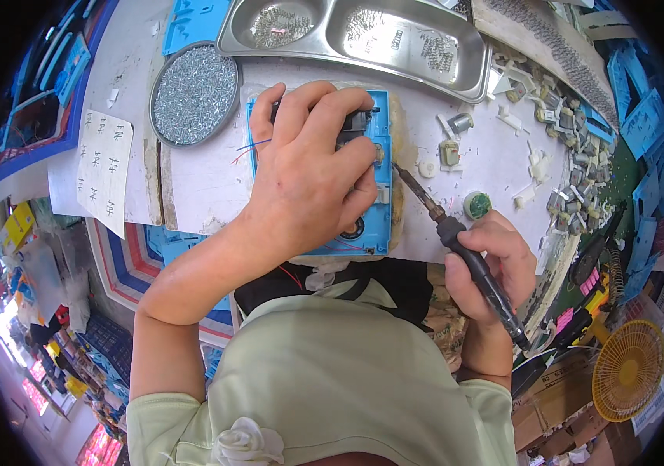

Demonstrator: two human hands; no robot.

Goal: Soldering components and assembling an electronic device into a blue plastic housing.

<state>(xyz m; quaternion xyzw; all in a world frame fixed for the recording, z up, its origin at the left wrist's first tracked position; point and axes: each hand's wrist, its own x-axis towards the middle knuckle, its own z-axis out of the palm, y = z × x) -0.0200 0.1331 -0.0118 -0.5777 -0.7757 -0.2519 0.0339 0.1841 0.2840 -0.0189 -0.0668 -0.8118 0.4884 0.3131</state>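
Closest to my eye: the worker's pale green shirt (347,365), a white cloth flower (248,444) at its lower left. Beyond it, the worktop (200,186), with a blue case (382,225) lying flat near its front edge. Left hand (297,175) is laid over the case from above, fingers parted and bent, tips down on it; thumb and forefinger lie near its right side with a slight gap between them. Whether they pinch a small part, I cannot tell. Thin red and blue wires (252,146) poke out at the case's left edge. Right hand (503,264) is closed round the dark handle of a soldering iron (468,252), thumb and fingers wrapped on it; the tip points up and left, just beside the case's right edge, contact unclear. Near the iron: a round green pot (477,205) and a small motor (450,154). Further right, a heap of motors (573,194). Upper left of the case, a round dish (184,144) full of screws (196,93); beyond the case, a steel tray (475,74) with small metal pieces in two compartments. Lower right, a yellow fan (629,371).
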